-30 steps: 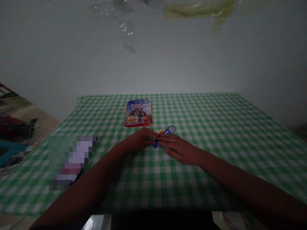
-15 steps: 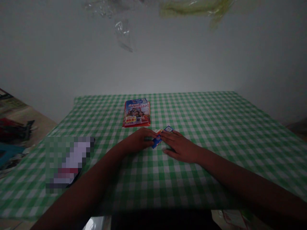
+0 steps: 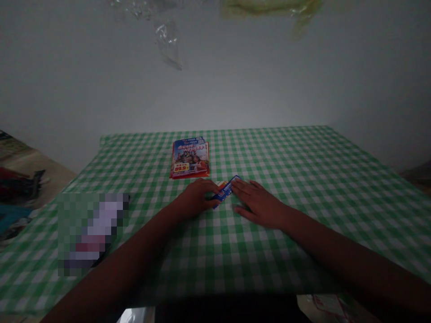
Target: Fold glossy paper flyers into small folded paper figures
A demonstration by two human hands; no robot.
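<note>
A small folded flyer (image 3: 225, 192), blue with a strip of orange and white, lies slanted on the checked tablecloth in front of me. My left hand (image 3: 197, 197) has its left end between fingertips and thumb. Flat on the flyer's upper right end rest the stretched fingers of my right hand (image 3: 257, 202), its thumb apart on the cloth. The fingers cover part of the print. Beyond my left hand is a stack of printed flyers (image 3: 190, 158), with red edges, a picture of people and the figure 89.9.
A green and white checked tablecloth (image 3: 303, 170) covers the table up to a pale wall (image 3: 235, 89). To the left lies a pixelated flat object (image 3: 97, 233), beside my left forearm. Clear plastic (image 3: 168, 45) and yellowish tape (image 3: 269, 8) hang on the wall.
My right hand has slid a little to the right along the folded flyer, baring more of its blue middle and covering the square code. My left hand keeps its hold. The view has shifted slightly.
</note>
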